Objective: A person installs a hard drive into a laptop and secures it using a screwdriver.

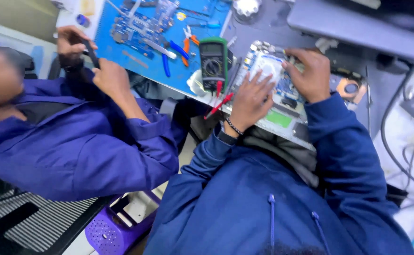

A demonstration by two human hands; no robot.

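My left hand lies flat with fingers spread, pressing down on the opened laptop chassis and gripping nothing, while my right hand is curled at the board's upper edge, fingertips pinched on something too small to make out; I cannot tell whether it holds a tool or a part. The chassis sits on the grey bench, dead centre of my view, its bottom cover already off so the pale circuit board, a green patch and a copper-coloured fan at 3 o'clock lie exposed. By my judgement the opening-up is done and the work inside the board is under way; nothing shows reassembly begun. At 9 o'clock of the chassis stands a green-edged multimeter, its red probe trailing beneath my left wrist, close enough to snag. Farther at 10 o'clock, a blue mat carries another board, plus pliers with orange and blue handles. A co-worker in a purple-blue jacket sits at 9 o'clock, handling a dark object. Cables hang at 3 o'clock.
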